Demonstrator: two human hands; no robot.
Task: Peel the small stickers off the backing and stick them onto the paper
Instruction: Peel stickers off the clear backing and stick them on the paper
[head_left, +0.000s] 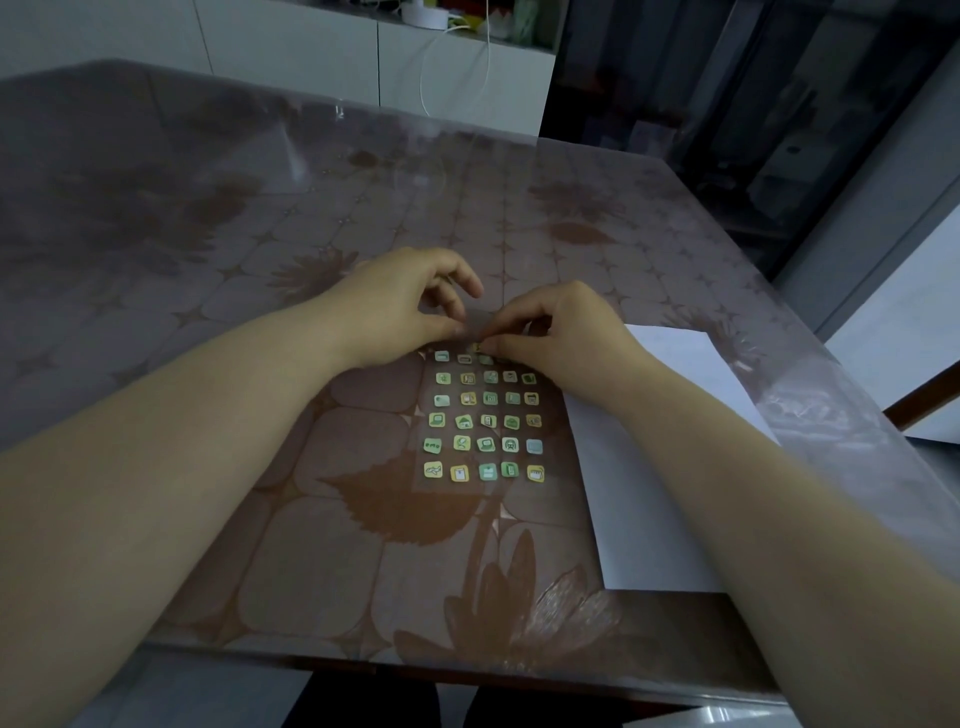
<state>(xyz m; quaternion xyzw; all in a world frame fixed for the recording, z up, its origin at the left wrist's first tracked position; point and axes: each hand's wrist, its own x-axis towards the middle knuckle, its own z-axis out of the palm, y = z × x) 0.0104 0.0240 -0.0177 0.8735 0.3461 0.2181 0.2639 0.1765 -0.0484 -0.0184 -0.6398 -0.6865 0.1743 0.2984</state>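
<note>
Our left hand (410, 306) and right hand (563, 332) meet just above the centre of the frame, fingertips almost touching, forearms running in from the lower corners. Beneath them spreads the brown flower-patterned table under its clear plastic cover (260, 234). On it, right of centre and partly under our right forearm, lies the white rectangular sheet of paper (670, 467); nothing is stuck on the part we can see. Just left of the paper sits the clear rectangular sticker backing (450, 433), its long axis running from lower centre up towards our hands, with rows of small green and yellow square stickers (487, 421) across it. Our right hand, wrist bent, nips one yellowish sticker (476, 346) in the backing's top row between thumb and forefinger. Our left thumb rests at the backing's top edge with the other fingers curled above it. We cannot tell whether it grips that edge or merely pins it. The paper lies right of the pinched sticker, nearer our right hand, so we judge the coming move to be a short carry rightward.
</note>
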